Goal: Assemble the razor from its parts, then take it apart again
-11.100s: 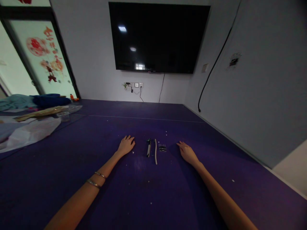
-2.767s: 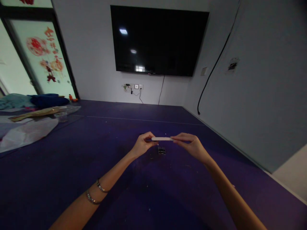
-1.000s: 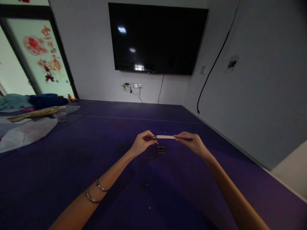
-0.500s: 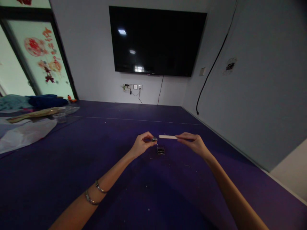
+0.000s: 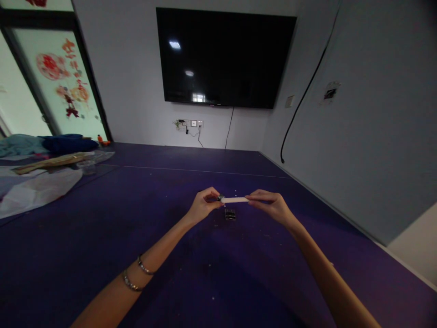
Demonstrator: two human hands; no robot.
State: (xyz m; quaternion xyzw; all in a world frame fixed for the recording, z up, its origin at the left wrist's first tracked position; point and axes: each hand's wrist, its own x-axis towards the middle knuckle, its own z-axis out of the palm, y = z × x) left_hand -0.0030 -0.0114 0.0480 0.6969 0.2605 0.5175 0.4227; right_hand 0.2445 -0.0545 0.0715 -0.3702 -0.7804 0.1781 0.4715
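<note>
Both my hands are raised a little above the purple surface (image 5: 211,273). My left hand (image 5: 202,207) is closed in a pinch on a small dark metal piece (image 5: 220,197). In the fingertips of my right hand (image 5: 271,206) is a slim white stick (image 5: 234,200), held level and pointing left. The stick's left end meets the dark piece. Just below the stick, a small dark ribbed block (image 5: 230,213) lies on the surface.
A large black screen (image 5: 225,57) hangs on the far wall above sockets (image 5: 191,123) and cables. Plastic sheeting (image 5: 37,187), a board and blue cloth (image 5: 68,143) lie at the left. The right wall (image 5: 358,136) is close. White specks dot the surface.
Half a second ago the white stick and the dark piece were apart. My right hand has moved the stick left, so its end now meets the piece in my left hand.
</note>
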